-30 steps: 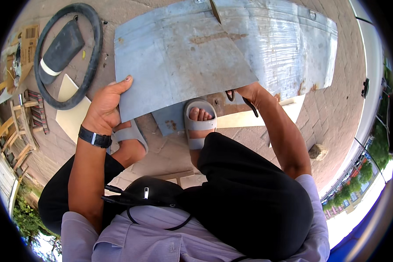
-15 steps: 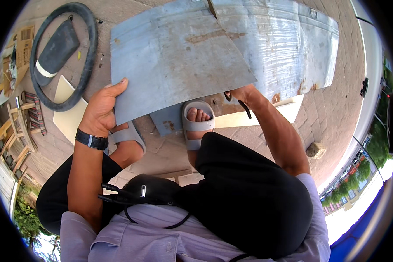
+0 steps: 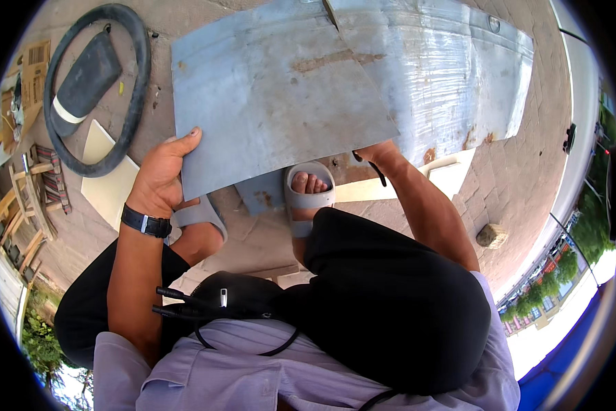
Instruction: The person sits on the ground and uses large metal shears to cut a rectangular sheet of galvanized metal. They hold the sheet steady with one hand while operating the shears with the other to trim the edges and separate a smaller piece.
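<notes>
A grey-blue metal sheet (image 3: 267, 96) with rust streaks spans the top middle, with a narrow dark slit at its far edge. A larger, shinier rust-spotted sheet section (image 3: 459, 82) extends to the right. My left hand (image 3: 163, 164) grips the near left corner, thumb on top and fingers mostly underneath. My right hand (image 3: 383, 154), at the near edge right of centre, is closed on a tool with curved black handles (image 3: 380, 175), probably snips; its head is hidden by metal. Another piece of blue-grey metal (image 3: 256, 198) lies beneath, beside my sandalled foot.
Upper left are a black rubber loop (image 3: 140, 85), a dark flattened pouch-like object (image 3: 89, 82), cardboard (image 3: 32, 75) and pale board (image 3: 106, 192). Wooden chair-like frames (image 3: 27, 205) are further left. A stone (image 3: 491, 235) sits right on the paving. A curb and greenery line the right rim.
The left part of the sheet and my left hand have shifted slightly left and down. My right hand has moved a little down-left under the sheet's edge, hiding more of the tool's handles.
</notes>
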`<state>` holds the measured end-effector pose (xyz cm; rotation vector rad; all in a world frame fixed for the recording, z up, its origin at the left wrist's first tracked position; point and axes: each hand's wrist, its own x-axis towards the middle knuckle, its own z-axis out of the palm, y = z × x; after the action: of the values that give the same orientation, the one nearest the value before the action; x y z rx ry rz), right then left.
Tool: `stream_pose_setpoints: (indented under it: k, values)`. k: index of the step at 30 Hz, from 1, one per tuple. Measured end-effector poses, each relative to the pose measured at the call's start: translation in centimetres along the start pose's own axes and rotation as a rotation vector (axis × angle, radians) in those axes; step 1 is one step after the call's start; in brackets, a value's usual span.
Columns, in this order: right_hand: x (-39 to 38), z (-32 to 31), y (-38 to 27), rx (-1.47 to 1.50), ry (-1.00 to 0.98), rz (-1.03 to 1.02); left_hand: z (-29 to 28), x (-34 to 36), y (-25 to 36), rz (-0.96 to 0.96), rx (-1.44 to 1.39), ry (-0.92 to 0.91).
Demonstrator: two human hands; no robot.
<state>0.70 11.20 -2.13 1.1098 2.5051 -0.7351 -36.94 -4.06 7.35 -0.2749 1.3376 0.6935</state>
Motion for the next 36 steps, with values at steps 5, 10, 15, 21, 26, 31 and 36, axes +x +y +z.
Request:
stream_pose_setpoints:
  k: [5,10,15,21,26,31,36]
  values:
    - [0.2,-0.7,-0.9,-0.145,0.039,-0.004,0.4,-0.3,-0.1,0.083,-0.079,0.005]
    - [0.1,-0.7,-1.5,0.149,0.143,0.116,1.0,-0.9,0.2,0.08,-0.136,-0.061]
    - [-0.6,-2.7,-2.7,0.116,0.199,0.033,1.0,-1.0,0.4,0.064,-0.135,-0.058]
    - [-0.5,-2.8,-3.2,0.124,0.176,0.158,0.8,-1.0,0.6,0.053,-0.135,-0.07]
    - [0.0,-2.7,-2.1,-0.053,0.03,0.14,0.5,-0.7,0.4,0.071,-0.121,-0.049]
    - [0.7,-2.7,-0.5,-0.015,0.034,0.039,1.2,-1.8,1.1,0.051,-0.139,-0.066]
    - [1.2,-2.5,0.3,0.067,0.21,-0.069,1.8,-2.9,1.6,0.079,-0.102,-0.016]
